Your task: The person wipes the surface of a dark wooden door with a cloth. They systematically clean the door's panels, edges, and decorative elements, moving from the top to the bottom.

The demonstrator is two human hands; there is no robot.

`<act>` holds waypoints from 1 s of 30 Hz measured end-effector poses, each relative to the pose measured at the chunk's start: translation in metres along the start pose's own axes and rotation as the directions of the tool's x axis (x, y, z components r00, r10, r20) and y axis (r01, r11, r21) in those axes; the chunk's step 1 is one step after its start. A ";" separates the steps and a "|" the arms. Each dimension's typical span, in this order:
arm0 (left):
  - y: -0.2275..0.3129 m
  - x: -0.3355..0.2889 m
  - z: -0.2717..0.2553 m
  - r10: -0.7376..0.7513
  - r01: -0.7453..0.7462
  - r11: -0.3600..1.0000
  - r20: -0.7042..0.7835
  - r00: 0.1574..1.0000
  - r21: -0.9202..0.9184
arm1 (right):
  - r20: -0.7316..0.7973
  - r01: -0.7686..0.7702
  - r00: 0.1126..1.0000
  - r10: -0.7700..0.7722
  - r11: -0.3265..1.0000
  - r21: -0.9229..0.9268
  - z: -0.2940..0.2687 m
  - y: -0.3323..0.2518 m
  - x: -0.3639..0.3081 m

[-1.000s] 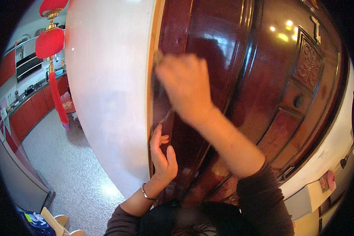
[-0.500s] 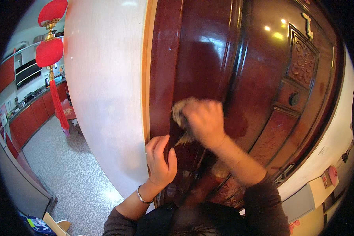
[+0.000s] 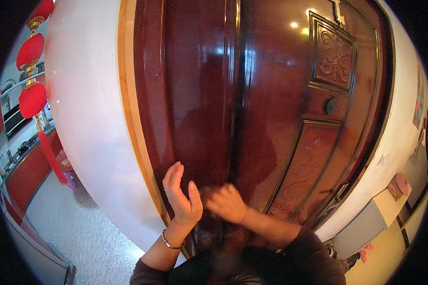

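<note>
A dark reddish-brown, glossy door (image 3: 197,99) fills the middle of the view. My left hand (image 3: 183,202) is raised at its lower left part, next to the wooden frame (image 3: 134,111). Its fingers are stretched up with the thumb apart, and it holds nothing. Low on the door, just right of that hand, my right hand (image 3: 227,204) is closed and smeared a little by motion. The brownish cloth it held a moment ago is now almost wholly hidden behind its fingers. A bracelet circles my left wrist.
Red lanterns (image 3: 32,99) with a tassel hang at the far left, before a kitchen with red cabinets (image 3: 26,183). A white wall (image 3: 88,109) curves beside the door frame. Rightward, the door has carved panels (image 3: 335,59) and a round dark lock (image 3: 329,105). A pale cabinet (image 3: 361,228) stands at the lower right.
My right hand has swept down the door and slightly left, and the cloth has gone mostly out of sight. The view has shifted right; my left hand keeps its place by the frame.
</note>
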State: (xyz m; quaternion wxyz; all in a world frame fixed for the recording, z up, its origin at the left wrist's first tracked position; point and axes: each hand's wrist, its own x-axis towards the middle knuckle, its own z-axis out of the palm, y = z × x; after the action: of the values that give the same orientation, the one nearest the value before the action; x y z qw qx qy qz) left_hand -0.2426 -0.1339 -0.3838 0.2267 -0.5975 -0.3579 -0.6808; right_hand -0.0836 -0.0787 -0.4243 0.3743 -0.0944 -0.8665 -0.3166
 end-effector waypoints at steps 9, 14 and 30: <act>0.011 0.022 0.032 0.054 -0.060 0.996 0.094 0.994 0.059 | -0.294 -0.115 0.955 0.038 0.961 -0.250 -0.077 0.089 0.055; 0.018 0.031 0.048 0.107 -0.109 0.994 0.056 0.993 0.030 | -0.616 -0.369 0.763 0.198 0.915 -0.164 -0.138 0.160 0.110; 0.032 0.016 0.098 0.348 -0.414 0.873 0.263 0.900 0.258 | 0.051 -0.166 0.985 0.163 0.984 0.069 -0.034 0.024 -0.124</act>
State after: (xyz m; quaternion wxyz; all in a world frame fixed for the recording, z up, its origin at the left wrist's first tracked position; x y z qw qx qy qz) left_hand -0.1586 -0.0784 -0.3581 0.4083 -0.6818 -0.3557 -0.4917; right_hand 0.0335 -0.0715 -0.4831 0.3825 -0.1591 -0.8750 -0.2506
